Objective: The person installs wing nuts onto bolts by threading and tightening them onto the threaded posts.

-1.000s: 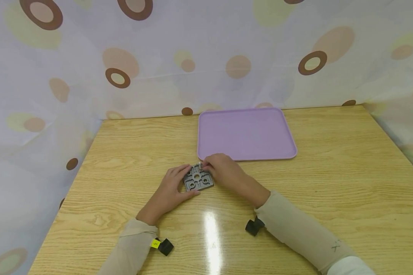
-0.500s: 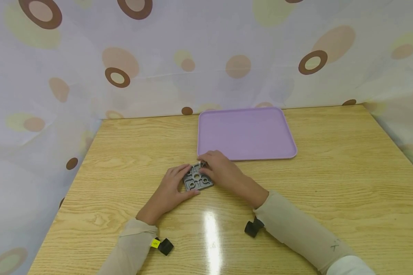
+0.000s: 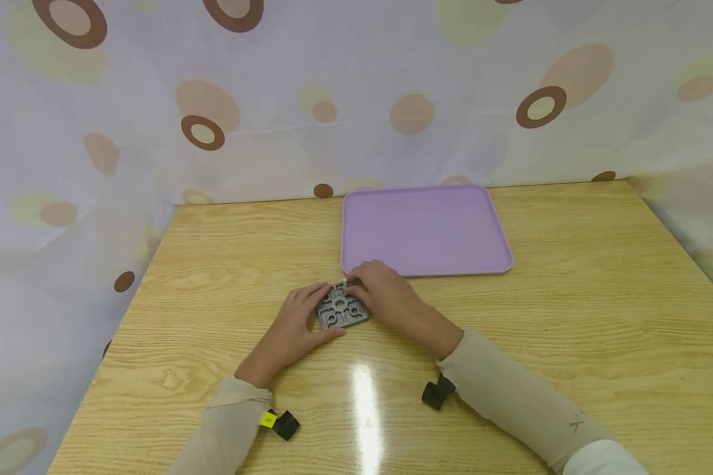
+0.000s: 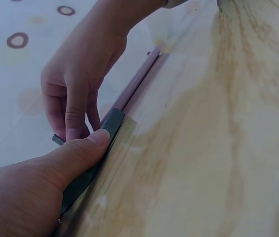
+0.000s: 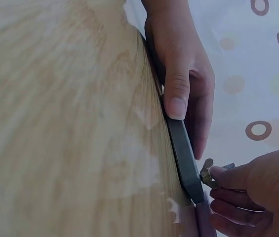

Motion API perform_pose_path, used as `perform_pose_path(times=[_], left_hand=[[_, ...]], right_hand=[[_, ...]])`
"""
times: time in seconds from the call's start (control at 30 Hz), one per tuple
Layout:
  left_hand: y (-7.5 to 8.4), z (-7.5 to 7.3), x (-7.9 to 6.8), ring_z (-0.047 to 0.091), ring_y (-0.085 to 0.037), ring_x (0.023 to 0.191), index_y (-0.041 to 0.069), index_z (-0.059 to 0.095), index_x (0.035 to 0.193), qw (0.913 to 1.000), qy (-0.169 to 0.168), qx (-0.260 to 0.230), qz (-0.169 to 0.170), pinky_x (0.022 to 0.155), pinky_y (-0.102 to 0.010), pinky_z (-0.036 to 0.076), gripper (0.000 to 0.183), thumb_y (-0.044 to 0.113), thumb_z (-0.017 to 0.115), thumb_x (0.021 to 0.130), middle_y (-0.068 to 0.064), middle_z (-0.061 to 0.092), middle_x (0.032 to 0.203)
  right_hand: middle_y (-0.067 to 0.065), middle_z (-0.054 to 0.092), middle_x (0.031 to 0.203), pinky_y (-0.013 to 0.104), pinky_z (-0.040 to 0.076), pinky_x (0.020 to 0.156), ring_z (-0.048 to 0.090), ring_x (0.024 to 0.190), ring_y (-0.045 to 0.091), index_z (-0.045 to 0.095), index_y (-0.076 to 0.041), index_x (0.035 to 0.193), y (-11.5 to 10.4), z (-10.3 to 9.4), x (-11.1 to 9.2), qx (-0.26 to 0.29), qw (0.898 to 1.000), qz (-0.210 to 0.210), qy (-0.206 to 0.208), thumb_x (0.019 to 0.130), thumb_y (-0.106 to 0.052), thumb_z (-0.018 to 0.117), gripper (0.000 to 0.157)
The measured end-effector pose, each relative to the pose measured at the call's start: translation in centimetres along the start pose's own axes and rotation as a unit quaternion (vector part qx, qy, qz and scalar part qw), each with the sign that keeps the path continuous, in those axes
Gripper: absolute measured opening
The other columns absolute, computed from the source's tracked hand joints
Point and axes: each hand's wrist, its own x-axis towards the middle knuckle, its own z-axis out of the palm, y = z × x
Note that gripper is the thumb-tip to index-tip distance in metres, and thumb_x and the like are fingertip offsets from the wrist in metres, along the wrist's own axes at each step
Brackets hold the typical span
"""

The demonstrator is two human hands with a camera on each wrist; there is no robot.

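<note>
A square grey metal plate (image 3: pixel 340 305) with round holes and raised ribs lies flat on the wooden table. My left hand (image 3: pixel 295 326) grips it, thumb along the near edge and fingers at the far left side. At the plate's far right corner, my right hand (image 3: pixel 389 293) has thumb and fingers at a wing nut (image 5: pixel 207 173). A threaded bolt end (image 5: pixel 229 166) sticks out by the thumb in the right wrist view. From the left wrist, the plate (image 4: pixel 113 123) shows edge-on, and the right hand's fingers hide the wing nut.
A purple tray (image 3: pixel 428 231) lies just beyond the right hand, near the table's back edge. Patterned cloth (image 3: pixel 261 119) hangs behind and beside the wooden table (image 3: pixel 570 316). Each sleeve carries a black wrist mount (image 3: pixel 286 426).
My right hand's fingers have shifted around the wing nut, lifting slightly and then closing back in. The plate and my left hand have stayed in place.
</note>
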Motion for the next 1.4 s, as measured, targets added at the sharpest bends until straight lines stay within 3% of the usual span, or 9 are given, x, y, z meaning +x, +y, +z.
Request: perform_pose_path(times=[0.23, 0.53, 0.83, 1.07, 1.4], left_hand=[[0.07, 0.01, 0.12, 0.031, -0.019, 0.127, 0.012, 0.037, 0.143, 1.0000, 0.003, 0.000, 0.002, 0.104, -0.042, 0.029, 0.082, 0.057, 0.063, 0.080, -0.002, 0.035, 0.144], [-0.15, 0.19, 0.09, 0.030, -0.019, 0.128, 0.012, 0.037, 0.143, 1.0000, 0.001, -0.004, 0.003, 0.105, -0.042, 0.028, 0.083, 0.058, 0.062, 0.080, -0.002, 0.035, 0.144], [-0.21, 0.23, 0.04, 0.030, -0.019, 0.129, 0.013, 0.036, 0.144, 1.0000, 0.002, -0.006, 0.001, 0.105, -0.042, 0.028, 0.082, 0.058, 0.063, 0.080, -0.001, 0.034, 0.145], [-0.20, 0.19, 0.04, 0.030, -0.019, 0.129, 0.014, 0.036, 0.144, 1.0000, 0.004, -0.005, 0.001, 0.105, -0.042, 0.028, 0.082, 0.057, 0.063, 0.079, -0.001, 0.034, 0.145], [-0.20, 0.14, -0.01, 0.030, -0.020, 0.129, 0.012, 0.036, 0.143, 0.9999, 0.007, -0.006, 0.008, 0.104, -0.043, 0.029, 0.082, 0.056, 0.064, 0.080, -0.002, 0.034, 0.145]], right_hand=[[0.001, 0.067, 0.090, 0.031, 0.047, 0.082, 0.060, 0.088, 0.017, 0.070, -0.008, 0.093, 0.06, -0.34, -0.15, 0.001, 1.000, 0.003, 0.013, 0.089, -0.013, 0.063, 0.010], [0.001, 0.067, 0.089, 0.031, 0.048, 0.081, 0.061, 0.086, 0.016, 0.070, -0.006, 0.091, -0.10, -0.52, -0.24, 0.006, 1.000, 0.006, -0.013, 0.090, -0.006, 0.060, 0.010], [-0.003, 0.062, 0.081, 0.027, 0.046, 0.069, 0.055, 0.074, 0.011, 0.064, -0.010, 0.088, 0.17, -0.26, -0.20, 0.022, 1.000, 0.015, 0.001, 0.089, -0.013, 0.063, 0.003], [-0.001, 0.063, 0.083, 0.028, 0.047, 0.070, 0.055, 0.075, 0.011, 0.065, -0.008, 0.095, 0.31, -0.17, -0.10, 0.026, 1.000, 0.011, 0.008, 0.088, -0.015, 0.065, 0.010], [-0.006, 0.063, 0.078, 0.024, 0.045, 0.066, 0.054, 0.070, 0.007, 0.066, -0.012, 0.083, 0.19, 0.31, -0.12, 0.028, 0.999, 0.019, -0.023, 0.087, -0.021, 0.066, 0.009]])
